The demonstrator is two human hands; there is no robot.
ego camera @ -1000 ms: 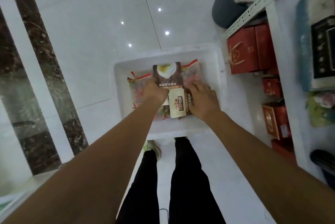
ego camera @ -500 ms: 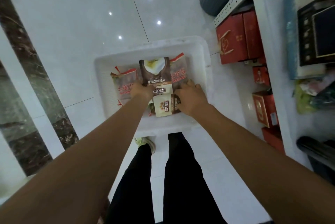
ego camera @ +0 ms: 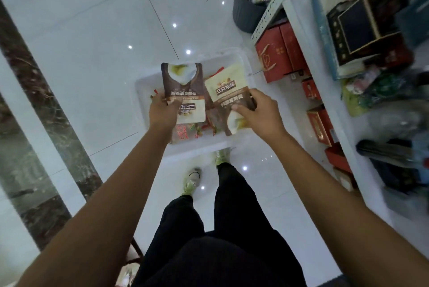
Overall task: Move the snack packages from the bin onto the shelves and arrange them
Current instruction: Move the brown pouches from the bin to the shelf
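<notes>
White floor, one bin, two pouches: one in left hand grip, one in right hand.

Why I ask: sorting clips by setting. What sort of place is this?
Likely a small shop or stockroom: perforated metal shelving stocked with red gift boxes, and a white bin of snack packages on a tiled floor.

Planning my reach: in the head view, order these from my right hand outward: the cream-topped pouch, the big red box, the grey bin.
1. Cream-topped pouch: gripped in the right hand.
2. Big red box: lower shelf, ahead and right.
3. Grey bin: farthest, past the shelf's end.
</notes>
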